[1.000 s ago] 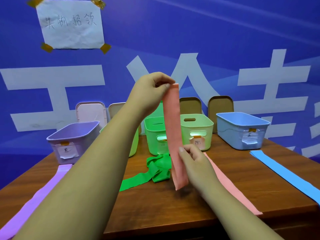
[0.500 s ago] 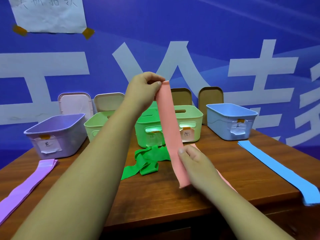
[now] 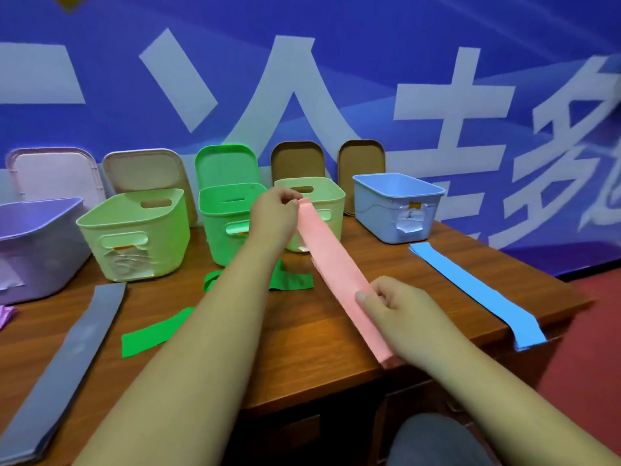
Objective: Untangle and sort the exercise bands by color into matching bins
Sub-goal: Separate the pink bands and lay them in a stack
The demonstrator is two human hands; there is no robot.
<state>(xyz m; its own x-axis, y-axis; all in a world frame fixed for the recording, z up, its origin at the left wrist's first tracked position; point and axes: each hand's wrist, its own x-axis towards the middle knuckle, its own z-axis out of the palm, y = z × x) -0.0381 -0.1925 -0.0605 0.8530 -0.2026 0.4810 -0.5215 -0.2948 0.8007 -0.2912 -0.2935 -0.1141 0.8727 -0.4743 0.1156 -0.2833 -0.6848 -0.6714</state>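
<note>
A folded pink band stretches slantwise over the table between my hands. My left hand pinches its far end in front of the pale green bin. My right hand grips its near end low over the table. A tangled green band lies behind my left forearm, one tail trailing left. A blue band lies flat at the right, its end hanging over the edge. A grey band lies flat at the left.
Bins stand in a row at the back of the wooden table: purple bin, pale green bin, bright green bin, light blue bin. Lids lean against the blue wall behind them. A purple band's end shows at far left.
Both hands have lowered the pink band from hanging upright to slanting low over the table. My view has tilted down and shifted, bringing the grey band into sight.
</note>
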